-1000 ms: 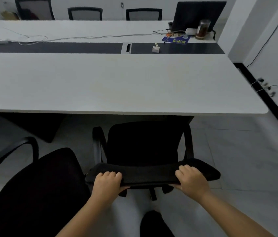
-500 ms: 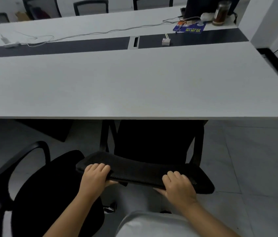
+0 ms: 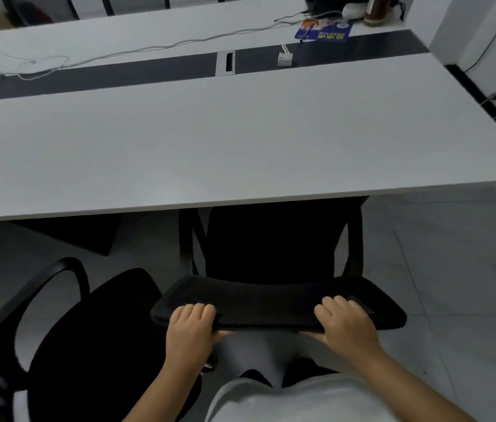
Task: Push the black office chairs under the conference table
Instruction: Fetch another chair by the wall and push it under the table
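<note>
A black office chair stands in front of me, its seat and armrests partly under the near edge of the white conference table. My left hand grips the left end of the top of the chair's backrest. My right hand grips the right end of the same backrest top. A second black office chair stands at my lower left, out from the table, with its curved armrest showing.
A dark strip with a cable port runs along the table's middle. White cables, a small box, a blue booklet and a jar lie beyond it. A wall with a black skirting is at right.
The chair has rolled forward and its seat is further under the table edge. Both hands stay on the backrest top, and my view has moved closer to the table.
</note>
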Demonstrator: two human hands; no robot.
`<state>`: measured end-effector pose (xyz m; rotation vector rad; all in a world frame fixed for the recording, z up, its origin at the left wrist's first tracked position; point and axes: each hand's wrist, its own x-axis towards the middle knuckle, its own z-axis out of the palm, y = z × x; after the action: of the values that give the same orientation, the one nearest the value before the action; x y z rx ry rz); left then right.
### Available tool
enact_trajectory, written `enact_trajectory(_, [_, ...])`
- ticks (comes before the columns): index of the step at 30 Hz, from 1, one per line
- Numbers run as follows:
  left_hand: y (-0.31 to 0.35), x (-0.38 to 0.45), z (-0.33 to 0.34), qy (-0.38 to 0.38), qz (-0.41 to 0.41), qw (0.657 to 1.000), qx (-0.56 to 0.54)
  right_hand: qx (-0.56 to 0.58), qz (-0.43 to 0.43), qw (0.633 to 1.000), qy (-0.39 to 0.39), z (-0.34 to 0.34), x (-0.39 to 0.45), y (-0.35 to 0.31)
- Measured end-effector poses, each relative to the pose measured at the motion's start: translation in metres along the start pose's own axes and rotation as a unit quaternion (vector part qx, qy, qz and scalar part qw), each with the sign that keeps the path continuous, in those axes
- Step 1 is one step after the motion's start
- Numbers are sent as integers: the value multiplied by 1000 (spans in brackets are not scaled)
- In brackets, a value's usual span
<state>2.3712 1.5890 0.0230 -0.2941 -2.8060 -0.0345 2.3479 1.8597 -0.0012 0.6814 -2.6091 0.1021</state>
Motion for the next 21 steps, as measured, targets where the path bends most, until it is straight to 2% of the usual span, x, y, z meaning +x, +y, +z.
enact_trajectory(5, [8, -12, 0, 11, 4, 1000, -11, 10, 5, 1000, 27, 0, -10, 6])
enact_trajectory(7, [6, -8, 5, 14, 29, 999, 7, 5, -1, 999, 36, 1, -5, 12])
enact_trajectory(10, [6, 3, 11, -5, 63, 998, 23, -12, -17, 999, 33, 4, 1, 24])
enact_trajectory(15, [11, 18, 14, -33, 95, 995, -17, -25, -14, 999, 15, 0, 12, 39])
enact_trajectory(21, [4, 38, 20, -18, 118, 993, -15, 6, 5, 999, 33, 18, 18, 48])
